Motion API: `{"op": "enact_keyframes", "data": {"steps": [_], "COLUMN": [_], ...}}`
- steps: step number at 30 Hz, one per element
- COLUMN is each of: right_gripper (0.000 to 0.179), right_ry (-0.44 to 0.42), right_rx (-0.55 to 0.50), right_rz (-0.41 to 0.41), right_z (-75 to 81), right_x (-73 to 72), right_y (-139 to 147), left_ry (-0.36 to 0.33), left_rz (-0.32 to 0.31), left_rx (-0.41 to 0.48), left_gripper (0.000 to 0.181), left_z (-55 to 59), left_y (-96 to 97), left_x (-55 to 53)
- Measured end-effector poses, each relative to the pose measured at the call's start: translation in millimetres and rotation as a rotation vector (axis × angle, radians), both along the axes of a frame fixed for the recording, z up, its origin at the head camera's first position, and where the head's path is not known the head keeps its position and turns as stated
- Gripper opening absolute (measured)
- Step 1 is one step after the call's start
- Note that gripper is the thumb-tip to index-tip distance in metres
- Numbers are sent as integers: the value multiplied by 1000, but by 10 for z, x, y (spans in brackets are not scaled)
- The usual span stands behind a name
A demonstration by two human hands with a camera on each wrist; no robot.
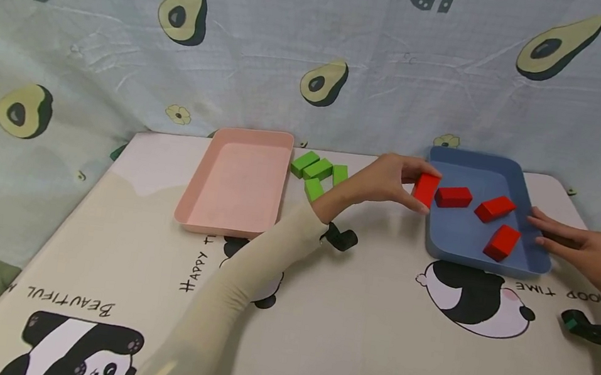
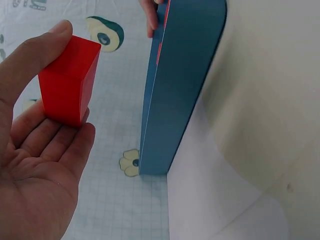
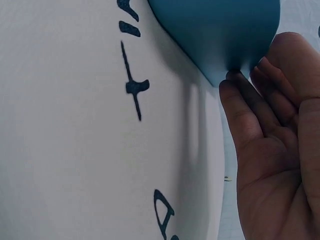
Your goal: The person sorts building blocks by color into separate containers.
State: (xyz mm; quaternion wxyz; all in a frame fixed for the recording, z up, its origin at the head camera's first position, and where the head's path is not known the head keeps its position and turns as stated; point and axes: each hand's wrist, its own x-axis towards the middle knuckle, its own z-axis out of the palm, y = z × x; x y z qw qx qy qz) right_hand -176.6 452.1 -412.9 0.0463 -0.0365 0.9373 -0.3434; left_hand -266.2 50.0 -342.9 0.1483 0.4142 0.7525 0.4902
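Between thumb and fingers, my left hand pinches a red block at the left rim of the blue tray. The left wrist view shows this red block raised beside the tray's outer wall. Inside the tray lie three more red blocks, one near the left wall, one toward the back right and one nearer the front. My right hand rests its extended fingers against the tray's right side. In the right wrist view, those fingertips touch the blue wall.
A pink tray stands at the table's left. Several green blocks lie between the two trays, just behind my left wrist. A patterned cloth hangs along the table's back edge. Dark wrist-camera mounts stick out from both wrists.
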Motion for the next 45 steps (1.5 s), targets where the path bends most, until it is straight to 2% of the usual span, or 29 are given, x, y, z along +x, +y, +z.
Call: {"op": "enact_keyframes", "data": {"steps": [5,10,15,21,28,32,39,45], "right_gripper": [66,62,62,61,64,64,62,63], "right_ry": [19,51,55,48,7,11,16,0], "right_rx": [10,10,9,-1,-4,-6,-13,-19], "right_rz": [-3,8,10,21,3,6,25,25], "right_z": [-30,-32,-12,8,21,28,34,15], "right_x": [14,41,63,73,79,75,53,19], "right_y": [32,39,6,-29,-36,-50,-58,-32], "left_ry": [14,-19,-45,-44,-41,-39,-66,-96], "left_rz": [3,-1,-24,-55,-49,-41,-38,-43], "left_rx": [-2,2,-11,-39,-66,-91,-124,-123], "left_gripper": [61,60,61,63,63,63,63,61], "left_z": [7,26,23,-11,-8,5,27,-4], "left_y": [71,125,179,272,384,424,502,593], "left_x": [103,196,242,260,275,279,281,266]}}
